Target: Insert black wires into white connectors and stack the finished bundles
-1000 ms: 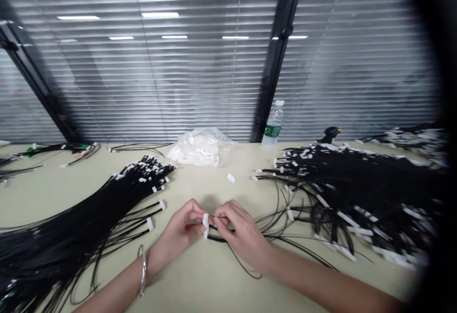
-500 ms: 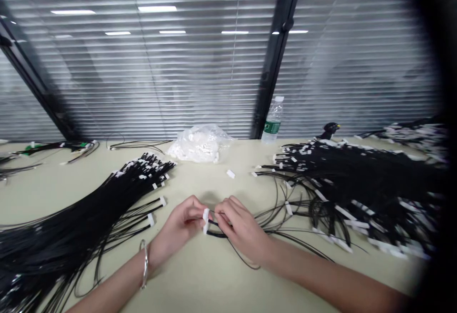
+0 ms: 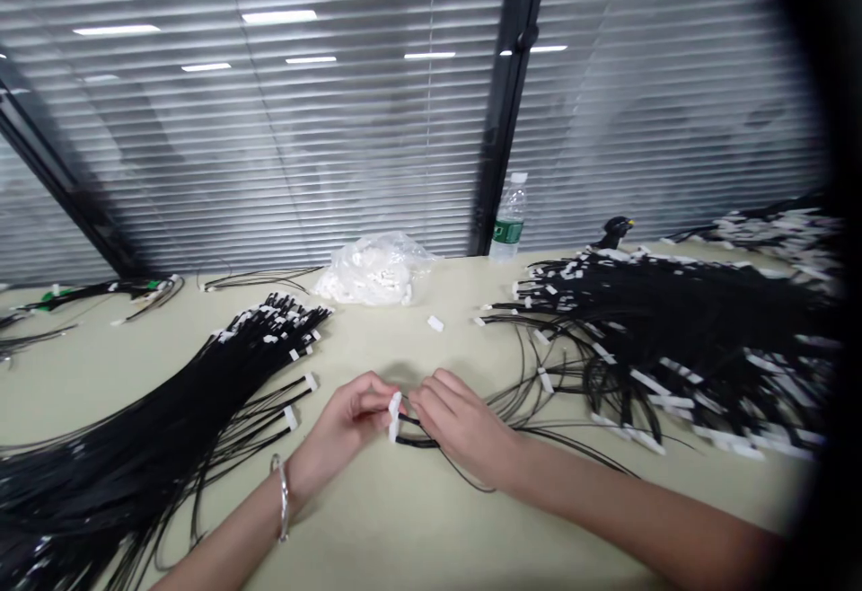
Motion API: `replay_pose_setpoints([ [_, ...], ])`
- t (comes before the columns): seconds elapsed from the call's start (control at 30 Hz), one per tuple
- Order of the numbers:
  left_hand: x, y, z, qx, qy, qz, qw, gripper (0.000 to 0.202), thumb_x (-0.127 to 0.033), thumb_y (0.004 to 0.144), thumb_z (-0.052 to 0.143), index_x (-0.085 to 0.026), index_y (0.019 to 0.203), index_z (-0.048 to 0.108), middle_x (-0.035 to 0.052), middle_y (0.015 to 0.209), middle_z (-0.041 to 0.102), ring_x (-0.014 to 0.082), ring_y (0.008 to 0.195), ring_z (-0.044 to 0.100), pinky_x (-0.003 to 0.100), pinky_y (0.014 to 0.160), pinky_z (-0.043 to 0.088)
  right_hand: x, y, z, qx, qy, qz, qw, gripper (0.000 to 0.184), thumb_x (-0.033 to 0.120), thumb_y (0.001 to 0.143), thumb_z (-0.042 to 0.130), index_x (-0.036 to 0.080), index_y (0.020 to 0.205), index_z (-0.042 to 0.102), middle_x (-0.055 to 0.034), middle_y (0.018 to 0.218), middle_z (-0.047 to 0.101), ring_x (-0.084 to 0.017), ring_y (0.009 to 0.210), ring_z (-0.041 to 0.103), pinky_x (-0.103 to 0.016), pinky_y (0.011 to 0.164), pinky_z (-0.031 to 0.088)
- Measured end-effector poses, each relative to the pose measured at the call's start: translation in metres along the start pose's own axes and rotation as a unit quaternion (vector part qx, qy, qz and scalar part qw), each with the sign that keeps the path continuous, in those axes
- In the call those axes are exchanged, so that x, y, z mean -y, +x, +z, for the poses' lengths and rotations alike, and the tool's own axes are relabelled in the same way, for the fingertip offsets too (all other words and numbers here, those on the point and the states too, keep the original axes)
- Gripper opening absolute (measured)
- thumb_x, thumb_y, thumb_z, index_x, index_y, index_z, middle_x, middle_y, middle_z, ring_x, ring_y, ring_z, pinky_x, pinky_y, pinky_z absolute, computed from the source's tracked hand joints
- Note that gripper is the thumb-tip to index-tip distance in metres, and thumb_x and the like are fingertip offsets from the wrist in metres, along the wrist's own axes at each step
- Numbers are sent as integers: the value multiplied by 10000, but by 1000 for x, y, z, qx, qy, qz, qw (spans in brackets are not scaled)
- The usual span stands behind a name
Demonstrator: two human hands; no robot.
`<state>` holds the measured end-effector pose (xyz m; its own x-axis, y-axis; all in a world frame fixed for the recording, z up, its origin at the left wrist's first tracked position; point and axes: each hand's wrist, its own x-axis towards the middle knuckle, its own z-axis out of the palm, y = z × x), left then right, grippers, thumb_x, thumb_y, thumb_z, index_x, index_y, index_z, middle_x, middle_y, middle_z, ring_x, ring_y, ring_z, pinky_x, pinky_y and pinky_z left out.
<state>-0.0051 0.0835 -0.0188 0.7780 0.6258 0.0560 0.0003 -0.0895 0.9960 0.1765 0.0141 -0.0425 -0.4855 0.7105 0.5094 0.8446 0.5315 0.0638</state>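
White conn. [image 3: 394, 418], prob. light & stiff w/ soft blk wires [image 3: 421, 442], is sitting over the bench [image 3: 364, 519], L hand [image 3: 347, 416] is pinching its body (prob. best hold), R hand [image 3: 463, 422] is holding the wires, & conn.'s long axis is running up-down in view, wire side facing right.

Standing tall at the back, a green-labelled, white-capped clear plastic bottle [image 3: 508, 230] is hugging the slanting dark window post [image 3: 502, 110], grey slatted blinds [image 3: 343, 151] hanging behind!
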Motion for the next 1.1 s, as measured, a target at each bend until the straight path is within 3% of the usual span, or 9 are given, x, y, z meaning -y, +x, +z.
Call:
replay_pose_setpoints([
  [0.33, 3, 0, 1, 3, 13, 5, 1000, 96, -180, 790, 577, -134, 836, 507, 71, 781, 681, 146, 735, 577, 256, 685, 392, 0, 1, 0, -7, -10, -1, 1000, 143, 66, 869, 375, 149, 813, 478, -38, 783, 504, -157, 722, 418, -315, 683, 369],
  [0.67, 2, -2, 10, -23, 41, 4, 999, 59, -128, 793, 544, -145, 818, 493, 62, 792, 681, 141, 752, 576, 238, 673, 386, 3, 6, -6, -52, 19, 27, 998, 141, 138, 898, 377, 144, 816, 492, -26, 742, 519, -135, 687, 418, -281, 662, 376],
  [1.1, 0, -4, 12, -32, 75, 7, 997, 36, -158, 781, 547, -150, 803, 520, 47, 755, 660, 165, 760, 590, 261, 702, 410, 6, 8, -9, -24, 85, 61, 994, 174, 160, 906, 350, 159, 822, 502, -39, 736, 536, -152, 709, 451, -279, 680, 372],
])
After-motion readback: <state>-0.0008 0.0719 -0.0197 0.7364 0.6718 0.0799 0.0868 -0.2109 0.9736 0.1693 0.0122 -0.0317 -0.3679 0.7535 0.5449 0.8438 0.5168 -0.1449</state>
